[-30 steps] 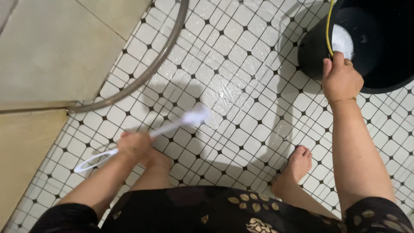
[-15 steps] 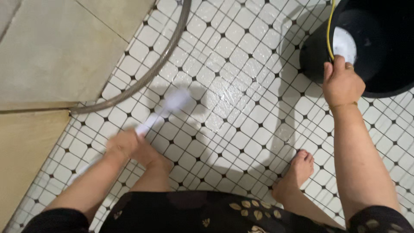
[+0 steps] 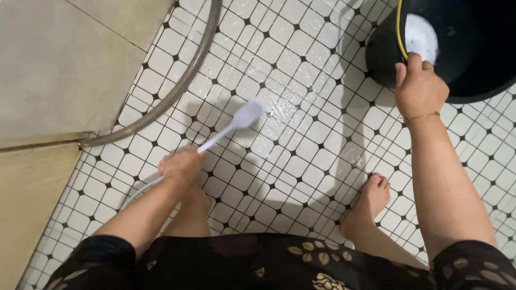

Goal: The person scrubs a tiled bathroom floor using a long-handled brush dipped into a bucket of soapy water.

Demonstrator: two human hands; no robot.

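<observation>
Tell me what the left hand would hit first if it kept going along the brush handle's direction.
Probably the wet white-tiled floor: the left hand points its white long-handled brush up-right over bare tiles. Depth is unclear.

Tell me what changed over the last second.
The left hand swept the white brush across the wet tiled floor: its head swung left, then back right and farther from the person. The grip never changed. The right hand stayed on the rim of the black bucket, beside the yellow handle.
</observation>
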